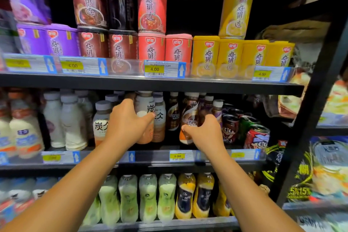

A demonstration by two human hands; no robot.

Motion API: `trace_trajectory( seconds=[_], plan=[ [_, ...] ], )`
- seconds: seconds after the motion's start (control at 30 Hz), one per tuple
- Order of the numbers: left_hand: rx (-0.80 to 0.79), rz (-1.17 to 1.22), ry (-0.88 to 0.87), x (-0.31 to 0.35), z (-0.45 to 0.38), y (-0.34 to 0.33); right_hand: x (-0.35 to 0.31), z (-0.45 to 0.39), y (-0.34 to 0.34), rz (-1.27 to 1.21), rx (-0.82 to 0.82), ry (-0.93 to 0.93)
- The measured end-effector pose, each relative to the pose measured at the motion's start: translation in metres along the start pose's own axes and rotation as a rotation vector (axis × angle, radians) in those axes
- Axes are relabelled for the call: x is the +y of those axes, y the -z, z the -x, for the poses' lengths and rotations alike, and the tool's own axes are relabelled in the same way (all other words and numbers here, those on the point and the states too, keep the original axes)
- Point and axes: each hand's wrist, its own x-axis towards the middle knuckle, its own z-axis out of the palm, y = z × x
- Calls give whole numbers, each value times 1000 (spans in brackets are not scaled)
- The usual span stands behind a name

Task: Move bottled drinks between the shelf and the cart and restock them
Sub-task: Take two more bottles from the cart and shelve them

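Note:
Both of my hands reach into the middle shelf (150,164) of a dark store rack. My left hand (128,120) wraps around a white-and-tan milk tea bottle (146,111) with black characters, standing in the front row. My right hand (204,130) grips a brown coffee bottle (189,117) with a swirl label, just to the right. More tea bottles (101,120) stand to the left of my left hand, and further coffee bottles (173,115) stand between and behind my hands. No cart is in view.
White milk bottles (64,120) fill the middle shelf's left side, cartoon cans (257,137) its right. Purple, brown, red and yellow porridge cans (151,47) are stacked on the upper shelf. Green and yellow bottles (146,198) line the lower shelf. A black upright post (308,118) bounds the right.

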Motion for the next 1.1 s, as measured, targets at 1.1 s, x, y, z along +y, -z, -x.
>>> trace_trajectory(
  seconds=[1.1],
  plan=[
    [24, -103, -127, -48, 34, -8, 15, 5, -20, 299, -25, 136]
  ],
)
